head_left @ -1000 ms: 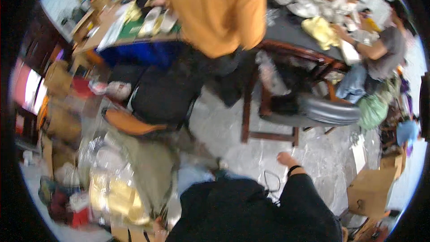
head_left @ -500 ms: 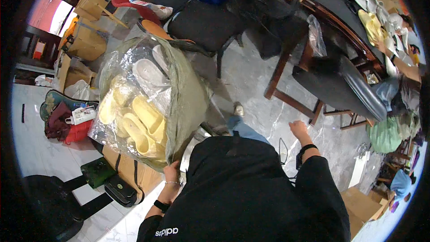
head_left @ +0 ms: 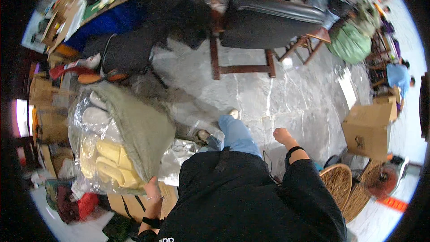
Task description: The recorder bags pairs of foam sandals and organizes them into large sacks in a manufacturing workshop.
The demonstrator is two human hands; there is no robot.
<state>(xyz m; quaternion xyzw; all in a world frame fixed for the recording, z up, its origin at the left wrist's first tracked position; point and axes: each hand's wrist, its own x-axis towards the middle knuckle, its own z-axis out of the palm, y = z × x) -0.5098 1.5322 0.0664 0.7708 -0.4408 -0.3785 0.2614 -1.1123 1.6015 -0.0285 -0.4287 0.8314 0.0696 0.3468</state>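
On my left stands a big olive-green sack, its mouth facing left. Clear plastic lines it and covers pale yellow slippers and light grey slippers. My left hand is closed on the sack's near edge, and the part of the edge inside the fingers is hidden. Away from everything, my right hand hangs over the grey floor on my right side. Its fingers are curled in, and nothing shows in them.
Ahead are a black padded bench on wooden legs and a black chair. Cardboard boxes, wicker seats and a fan stand to the right. A green sack and a person in blue are farther off.
My view has turned to the right, so the sack and bench sit farther left in it. Boxes and wicker seats have come into sight. My left hand keeps hold of the sack's edge.
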